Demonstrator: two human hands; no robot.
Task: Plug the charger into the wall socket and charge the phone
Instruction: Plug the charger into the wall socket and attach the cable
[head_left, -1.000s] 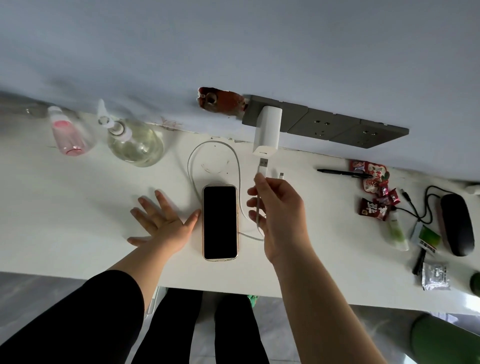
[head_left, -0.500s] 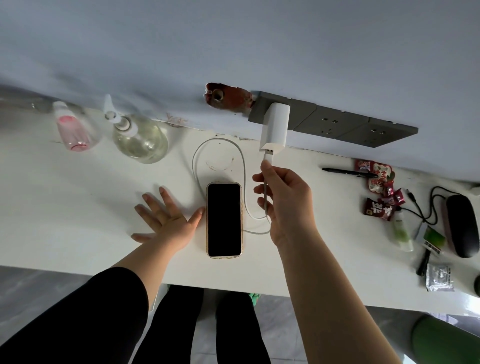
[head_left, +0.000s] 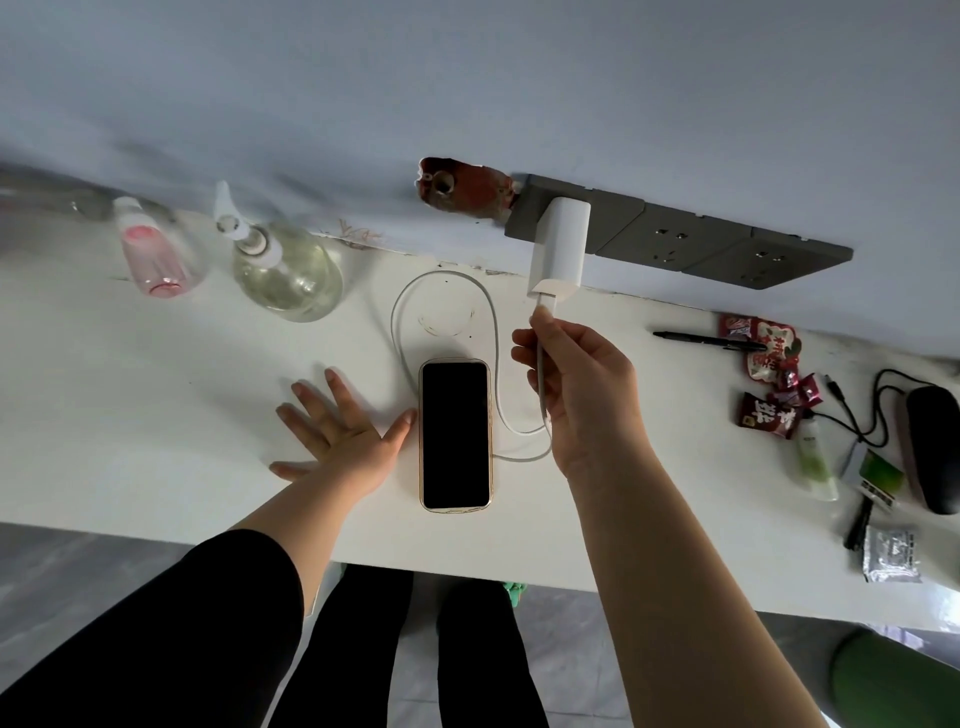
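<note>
The left hand (head_left: 343, 436) is laid flat and open on the tabletop (head_left: 156, 395), just beside the phone (head_left: 455, 434). The cable (head_left: 496, 332) end is pinched by the right hand (head_left: 582, 395) at the charger (head_left: 561, 249), which is already plugged into the wall socket (head_left: 675, 239). The phone screen is dark, so charging cannot be told.

A white table (head_left: 130, 415) stands against the wall. On it lie a phone (head_left: 455, 434), two bottles (head_left: 285, 270), a pen (head_left: 706, 340) and snack packets (head_left: 769, 384).

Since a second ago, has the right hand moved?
Yes. The right hand carried the cable plug up to the charger; earlier a gap separated them.
</note>
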